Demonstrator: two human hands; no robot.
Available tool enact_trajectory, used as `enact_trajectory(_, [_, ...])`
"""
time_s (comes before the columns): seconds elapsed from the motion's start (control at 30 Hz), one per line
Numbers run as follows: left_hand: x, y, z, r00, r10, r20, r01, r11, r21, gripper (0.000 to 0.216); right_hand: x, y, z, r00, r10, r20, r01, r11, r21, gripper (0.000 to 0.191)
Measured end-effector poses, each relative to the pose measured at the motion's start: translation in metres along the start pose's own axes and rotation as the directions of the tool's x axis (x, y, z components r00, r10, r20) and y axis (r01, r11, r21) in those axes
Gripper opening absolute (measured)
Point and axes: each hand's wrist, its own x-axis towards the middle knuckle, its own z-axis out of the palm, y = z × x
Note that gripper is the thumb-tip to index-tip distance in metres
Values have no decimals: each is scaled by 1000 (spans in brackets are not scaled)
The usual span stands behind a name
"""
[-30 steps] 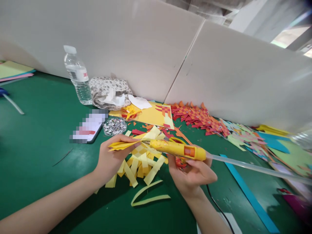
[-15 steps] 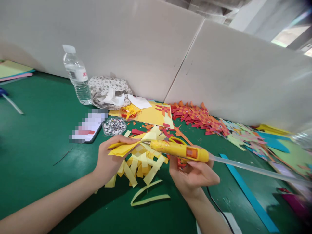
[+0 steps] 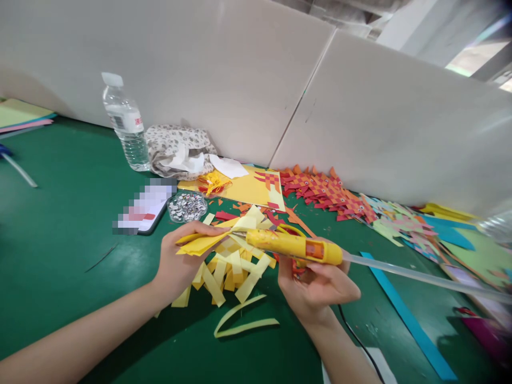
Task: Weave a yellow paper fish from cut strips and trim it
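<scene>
At centre frame, the left hand (image 3: 176, 258) pinches folded yellow paper (image 3: 202, 245); just right, the right hand (image 3: 316, 290) curls round the glue gun (image 3: 280, 242). A slipping nozzle (image 3: 240, 233) could burn the left hand; dripping glue could stick the paper strips (image 3: 214, 285) below.

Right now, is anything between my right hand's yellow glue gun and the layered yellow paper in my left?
Nothing visible. The metal tip of the yellow glue gun sits right at the layered yellow paper; whether they touch is unclear.
</scene>
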Motion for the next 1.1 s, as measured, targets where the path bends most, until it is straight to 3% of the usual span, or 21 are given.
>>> enact_trajectory(0.53, [0, 7, 2, 997, -78, -7, 78, 997, -19, 9, 0, 2, -2, 999, -6, 46, 7, 1000, -17, 51])
enact_trajectory(1.1, [-2, 2, 3, 997, -74, -25, 74, 997, -8, 6, -1, 1, -4, 993, 41, 107, -46, 998, 40, 53])
